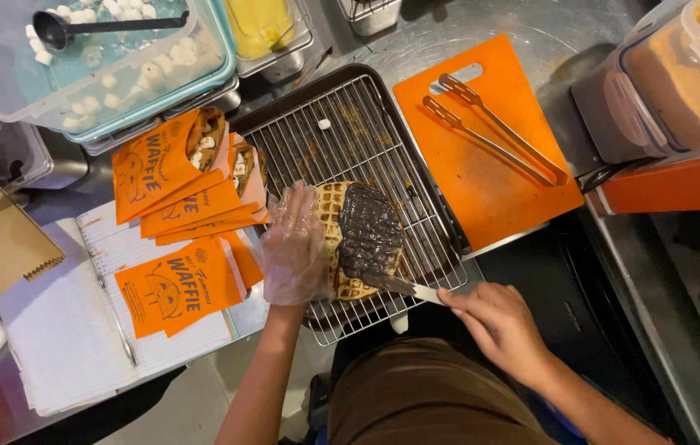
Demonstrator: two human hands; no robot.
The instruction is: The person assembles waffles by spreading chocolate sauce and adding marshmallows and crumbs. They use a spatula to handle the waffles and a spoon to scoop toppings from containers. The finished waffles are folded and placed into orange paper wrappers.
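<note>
Brown shirt fills the bottom of the view, and just above it the right hand (pixel 494 317) is clenched round the handle of a spreading knife (pixel 403 287), blade tip reaching up and left onto the waffle (pixel 350 239). That grip looks like a pinch near the handle end, thumb on top. Left hand (pixel 294 247), in a clear plastic glove, lies flat with its fingers resting on the waffle's left edge, pressing it down rather than clamping it, so it's an open steadying grip, not a grasp. The waffle sits on a wire cooling rack (pixel 358 132) inside a dark tray, right between the two grips, and most of its right half is covered in dark chocolate spread (pixel 370 227). My guess on handling: it's light, fairly stiff at the crust but bendy in the middle, and it'd crack if lifted by one corner. The coated side will be sticky and slick, so I'd take it by the bare left rim or from underneath. Left of the gloved grip there's a pile of orange paper sleeves (pixel 173 177), a couple already holding waffles with marshmallows. Up and right of the knife grip, metal tongs (pixel 494 132) lie on an orange cutting board (pixel 531 198) on the counter.
</note>
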